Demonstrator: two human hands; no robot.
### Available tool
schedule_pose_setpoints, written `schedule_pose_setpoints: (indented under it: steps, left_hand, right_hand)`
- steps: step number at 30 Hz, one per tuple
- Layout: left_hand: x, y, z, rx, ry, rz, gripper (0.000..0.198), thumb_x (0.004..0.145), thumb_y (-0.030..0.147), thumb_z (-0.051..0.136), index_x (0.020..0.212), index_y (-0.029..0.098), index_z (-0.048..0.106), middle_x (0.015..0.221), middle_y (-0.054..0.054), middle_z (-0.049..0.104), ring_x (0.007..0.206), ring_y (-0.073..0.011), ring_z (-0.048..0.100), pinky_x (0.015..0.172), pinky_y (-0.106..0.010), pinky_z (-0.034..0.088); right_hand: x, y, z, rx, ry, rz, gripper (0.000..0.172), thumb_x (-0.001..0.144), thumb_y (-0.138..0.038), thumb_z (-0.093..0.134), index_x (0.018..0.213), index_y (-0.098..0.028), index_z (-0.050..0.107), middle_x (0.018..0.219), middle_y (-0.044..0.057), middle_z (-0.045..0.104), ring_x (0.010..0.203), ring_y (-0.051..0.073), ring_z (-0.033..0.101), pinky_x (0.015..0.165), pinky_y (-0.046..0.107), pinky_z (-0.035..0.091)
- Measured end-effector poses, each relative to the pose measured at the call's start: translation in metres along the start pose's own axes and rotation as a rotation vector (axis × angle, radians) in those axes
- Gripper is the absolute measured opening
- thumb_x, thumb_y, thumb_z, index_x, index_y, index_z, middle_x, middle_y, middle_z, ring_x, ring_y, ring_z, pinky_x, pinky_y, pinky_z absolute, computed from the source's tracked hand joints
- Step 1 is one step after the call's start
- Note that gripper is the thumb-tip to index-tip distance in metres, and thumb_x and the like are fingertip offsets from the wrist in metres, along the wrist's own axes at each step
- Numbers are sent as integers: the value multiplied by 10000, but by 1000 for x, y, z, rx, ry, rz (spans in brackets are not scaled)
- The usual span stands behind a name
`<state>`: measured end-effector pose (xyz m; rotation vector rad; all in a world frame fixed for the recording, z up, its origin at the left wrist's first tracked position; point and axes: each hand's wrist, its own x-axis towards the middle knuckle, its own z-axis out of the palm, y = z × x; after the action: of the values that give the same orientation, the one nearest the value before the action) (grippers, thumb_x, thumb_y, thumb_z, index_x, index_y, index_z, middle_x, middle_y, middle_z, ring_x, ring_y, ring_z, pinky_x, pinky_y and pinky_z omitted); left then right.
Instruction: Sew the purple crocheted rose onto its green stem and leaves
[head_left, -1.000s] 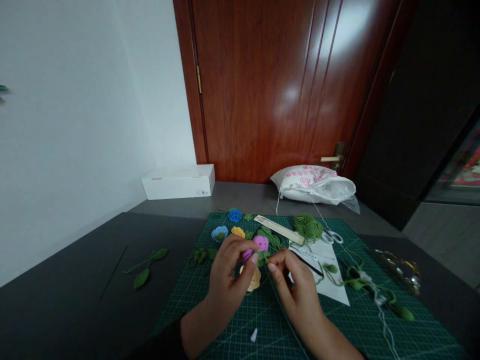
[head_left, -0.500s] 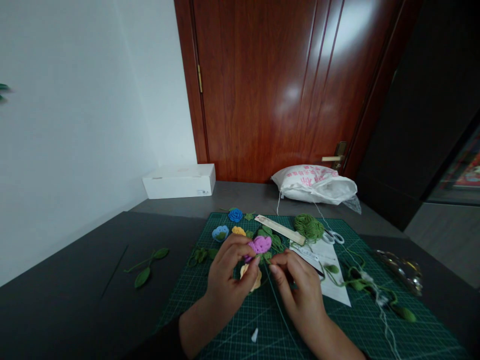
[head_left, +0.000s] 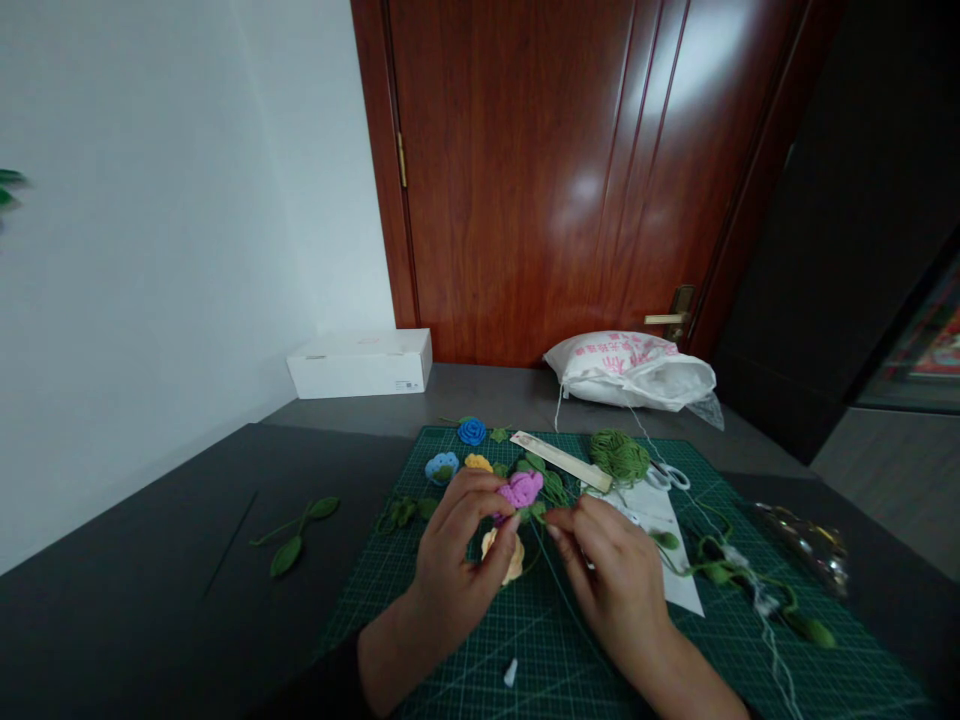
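Observation:
My left hand (head_left: 457,545) is shut on a purple crocheted flower (head_left: 521,490), pinching it from the left. My right hand (head_left: 611,570) sits just to its right, fingertips pinched on a thin green strand (head_left: 559,590) that runs down across the mat. Under the purple flower lies a cream crocheted flower (head_left: 504,557). Crocheted green leaves (head_left: 551,487) show behind it. Both hands stand over a green cutting mat (head_left: 450,640). Part of the purple flower is hidden by my fingers.
On the mat lie a blue crocheted rose (head_left: 472,431), a pale blue flower (head_left: 441,468), a yellow flower (head_left: 478,462), a green yarn ball (head_left: 619,458), a flat ruler (head_left: 561,461), scissors (head_left: 667,478), and white paper (head_left: 664,530). A leafy crocheted stem (head_left: 296,530) lies left of the mat.
My right hand has shifted slightly right and now covers the dark slender tool seen earlier. The purple flower has turned a little in my left hand's fingers.

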<state>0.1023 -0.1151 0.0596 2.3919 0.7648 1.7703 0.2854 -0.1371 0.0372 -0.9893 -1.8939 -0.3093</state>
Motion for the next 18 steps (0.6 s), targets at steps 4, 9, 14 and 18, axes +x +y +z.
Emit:
schedule_pose_setpoints:
  steps: [4, 9, 14, 18]
  left_hand:
    - [0, 0, 0, -16, -4, 4, 191, 845, 19, 595, 927, 190, 608, 947, -70, 646, 922, -208, 618, 842, -365, 515]
    - [-1, -1, 1, -40, -27, 4, 202, 838, -2, 603, 931, 178, 611, 965, -80, 641, 945, -210, 610, 867, -375, 505]
    - [-2, 0, 1, -39, -29, 15, 213, 835, -7, 606, 940, 178, 614, 972, -80, 642, 953, -211, 609, 875, -380, 499]
    - [-2, 1, 1, -44, -25, 9, 210, 834, -3, 604, 929, 184, 608, 964, -71, 641, 944, -208, 611, 864, -373, 501]
  right_hand:
    - [2, 6, -4, -80, -9, -14, 210, 981, -162, 481, 884, -184, 666, 727, 36, 575, 657, 176, 553, 563, 278, 390]
    - [3, 11, -8, -219, -7, -77, 216, 985, -191, 501, 893, -203, 697, 704, 31, 541, 636, 180, 502, 555, 284, 353]
    - [4, 12, -12, -224, -9, -109, 216, 991, -197, 494, 933, -202, 702, 741, 41, 553, 659, 188, 503, 577, 290, 360]
    - [5, 14, -12, -115, -45, -48, 216, 987, -190, 493, 894, -190, 689, 715, 23, 520, 649, 175, 510, 562, 276, 354]
